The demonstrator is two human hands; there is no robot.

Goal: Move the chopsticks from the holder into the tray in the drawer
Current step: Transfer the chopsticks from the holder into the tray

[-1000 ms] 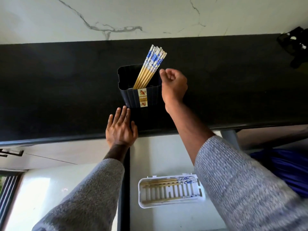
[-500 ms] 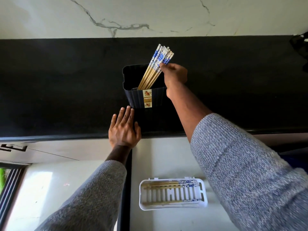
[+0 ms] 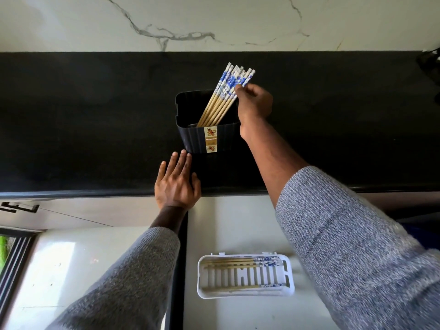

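Observation:
A black ribbed holder (image 3: pixel 196 139) stands on the dark countertop (image 3: pixel 83 120). Several bamboo chopsticks (image 3: pixel 221 101) with blue-and-white tops lean in it toward the right. My right hand (image 3: pixel 254 103) is at the holder's right rim, its fingertips pinching the patterned tops of the chopsticks. My left hand (image 3: pixel 177 184) lies flat on the counter edge just below the holder, fingers spread, holding nothing. A white slotted tray (image 3: pixel 245 291) sits below in the white drawer (image 3: pixel 238 225), with a few chopsticks lying lengthwise in it.
A white marbled wall (image 3: pixel 214 22) rises behind the counter. A dark object (image 3: pixel 431 58) shows at the counter's far right edge. A cabinet handle (image 3: pixel 19 207) is at the left, below the counter lip. My grey sleeves cover much of the lower view.
My right hand has moved from beside the holder up to the chopstick tops and closed its fingertips on them. My left hand has stayed flat on the counter edge.

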